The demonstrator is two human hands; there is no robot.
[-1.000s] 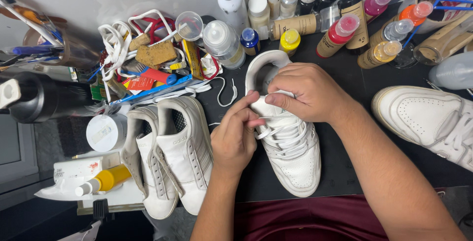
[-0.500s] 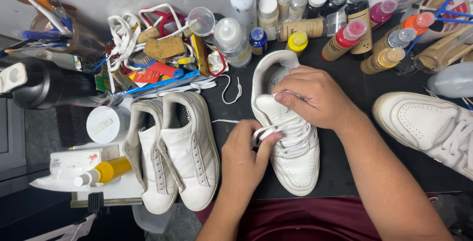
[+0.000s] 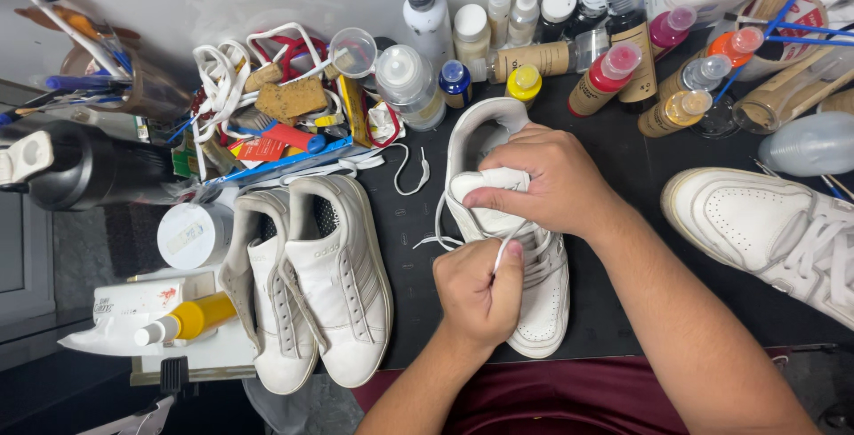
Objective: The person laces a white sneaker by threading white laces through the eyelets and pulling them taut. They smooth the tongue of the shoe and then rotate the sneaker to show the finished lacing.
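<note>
White box (image 3: 133, 300) lies far left (yellow tube (image 3: 191, 318) on it); brown-labelled bottles (image 3: 543, 60) line the back.

Bright even overhead light, soft shadows, sharp focus.

right-hand sneaker (image 3: 765, 235) cut by frame edge, middle sneaker's laces (image 3: 543, 248) hidden under hands

white sneaker (image 3: 534, 310), white lace (image 3: 440, 221), black mat (image 3: 414, 248), yellow-capped bottle (image 3: 524, 84)
</note>
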